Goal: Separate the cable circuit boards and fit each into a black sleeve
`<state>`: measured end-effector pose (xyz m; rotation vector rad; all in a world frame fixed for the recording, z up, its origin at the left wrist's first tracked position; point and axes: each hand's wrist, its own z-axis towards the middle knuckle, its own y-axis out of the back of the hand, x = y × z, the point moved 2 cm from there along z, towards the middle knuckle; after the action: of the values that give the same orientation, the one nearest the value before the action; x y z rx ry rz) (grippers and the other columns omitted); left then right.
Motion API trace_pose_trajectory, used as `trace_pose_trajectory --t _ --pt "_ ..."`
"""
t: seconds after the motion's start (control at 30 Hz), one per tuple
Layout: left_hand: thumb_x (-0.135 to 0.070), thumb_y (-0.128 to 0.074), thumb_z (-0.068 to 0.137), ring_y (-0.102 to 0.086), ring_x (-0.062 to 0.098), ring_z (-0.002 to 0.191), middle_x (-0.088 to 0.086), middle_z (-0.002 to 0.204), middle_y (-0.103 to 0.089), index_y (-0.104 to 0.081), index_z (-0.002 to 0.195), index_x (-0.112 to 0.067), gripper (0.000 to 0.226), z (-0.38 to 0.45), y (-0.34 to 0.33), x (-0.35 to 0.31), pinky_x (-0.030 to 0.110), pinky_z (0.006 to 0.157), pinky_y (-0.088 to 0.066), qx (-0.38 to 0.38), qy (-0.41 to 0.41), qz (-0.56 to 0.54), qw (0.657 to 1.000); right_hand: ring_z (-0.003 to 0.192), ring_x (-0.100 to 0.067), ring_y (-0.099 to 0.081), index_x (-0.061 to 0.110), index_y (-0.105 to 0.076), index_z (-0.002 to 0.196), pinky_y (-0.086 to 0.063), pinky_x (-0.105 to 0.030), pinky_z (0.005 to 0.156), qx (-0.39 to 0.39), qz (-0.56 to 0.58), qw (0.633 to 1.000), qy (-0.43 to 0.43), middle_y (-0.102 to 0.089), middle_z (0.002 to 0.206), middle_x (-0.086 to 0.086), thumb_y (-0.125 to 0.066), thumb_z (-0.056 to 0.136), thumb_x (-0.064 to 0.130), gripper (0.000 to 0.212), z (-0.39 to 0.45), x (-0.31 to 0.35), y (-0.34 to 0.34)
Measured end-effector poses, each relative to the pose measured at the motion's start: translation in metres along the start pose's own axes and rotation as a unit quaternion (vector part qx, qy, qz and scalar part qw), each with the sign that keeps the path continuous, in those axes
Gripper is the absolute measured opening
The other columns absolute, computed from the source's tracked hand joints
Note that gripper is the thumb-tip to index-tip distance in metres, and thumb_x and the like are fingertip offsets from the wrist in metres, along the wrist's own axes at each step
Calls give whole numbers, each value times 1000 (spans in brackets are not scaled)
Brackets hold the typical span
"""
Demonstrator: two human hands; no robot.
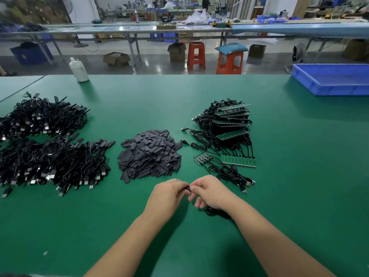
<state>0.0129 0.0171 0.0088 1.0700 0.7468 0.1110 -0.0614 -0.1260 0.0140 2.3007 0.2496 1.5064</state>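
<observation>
My left hand (168,193) and my right hand (208,191) meet at the near middle of the green table (289,176). Between their fingertips they pinch a small black sleeve (187,188); the board inside it is hidden. A black cable (216,212) trails under my right wrist. Behind my hands lies a heap of loose black sleeves (149,153). To the right sit joined green circuit board strips with cables (238,161), and a taller stack of them (229,120) behind.
Two big piles of sleeved black USB cables (52,162) fill the left side, the farther pile of cables (40,116) behind. A white bottle (78,69) stands at the far edge. A blue tray (331,78) sits far right. Stools and benches stand beyond.
</observation>
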Motion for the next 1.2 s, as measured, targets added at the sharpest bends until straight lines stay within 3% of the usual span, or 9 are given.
trace_pose_trajectory --t 0.17,0.3,0.5,0.67,0.8,0.93,1.0,1.1,1.2 --pt "-28 -68 90 -65 13 84 -9 89 -70 -74 99 -24 11 1 0 0 31 76 -51 -17 16 12 1000 61 -11 -67 10 -69 105 -57 -24 60 -27 -10 1000 2 -72 84 2 -49 103 18 21 2 -1 -1" --pt "-36 -69 88 -63 7 84 -14 93 -69 -71 101 -32 13 0 2 3 27 71 -49 -50 39 39 997 62 -11 -67 18 -68 90 -58 -26 65 -44 -67 996 26 -73 84 4 -48 102 18 23 0 2 1" --pt "-29 -66 92 -64 16 86 -5 94 -69 -72 104 -21 16 2 -5 5 30 76 -49 -11 8 22 1000 64 -15 -68 12 -67 94 -59 -39 75 -40 -183 982 16 -73 86 2 -41 102 17 28 1 3 -2" --pt "-32 -57 98 -64 20 84 -4 94 -66 -68 106 -22 17 2 -12 8 36 75 -49 7 -7 48 999 58 -9 -66 16 -65 85 -56 -31 74 -57 -240 969 33 -69 71 8 -41 100 22 29 0 2 -2" --pt "-28 -57 97 -63 22 86 -6 98 -63 -61 110 -26 14 0 -16 10 37 74 -49 45 0 105 993 60 -10 -68 18 -66 84 -56 -32 76 -59 -266 961 43 -72 78 4 -41 100 25 30 1 2 -2" --pt "-15 -60 92 -62 23 95 -4 105 -61 -59 118 -23 27 1 -12 10 38 76 -50 38 -32 122 991 57 -12 -69 14 -67 89 -57 -27 63 -40 -139 989 41 -74 82 1 -48 100 23 23 1 5 -1" --pt "-3 -62 86 -62 18 104 -3 126 -59 -55 132 -19 49 1 -11 9 32 83 -52 9 -56 84 995 57 -12 -68 17 -64 88 -55 -23 56 -23 -59 998 23 -74 82 -1 -50 101 19 19 0 6 0" --pt "-1 -58 92 -58 3 112 -9 140 -48 -35 150 -22 66 4 -6 7 22 95 -47 -50 56 -107 991 63 -16 -70 9 -65 94 -59 -27 59 -36 85 996 2 -74 80 -7 -53 101 15 15 1 10 4" --pt "-13 -56 99 -62 3 113 -10 130 -62 -46 141 -25 46 4 -13 3 21 97 -48 21 212 -383 899 80 -24 -75 1 -62 105 -61 -30 66 -74 326 942 21 -77 88 -11 -52 102 15 18 4 17 14"
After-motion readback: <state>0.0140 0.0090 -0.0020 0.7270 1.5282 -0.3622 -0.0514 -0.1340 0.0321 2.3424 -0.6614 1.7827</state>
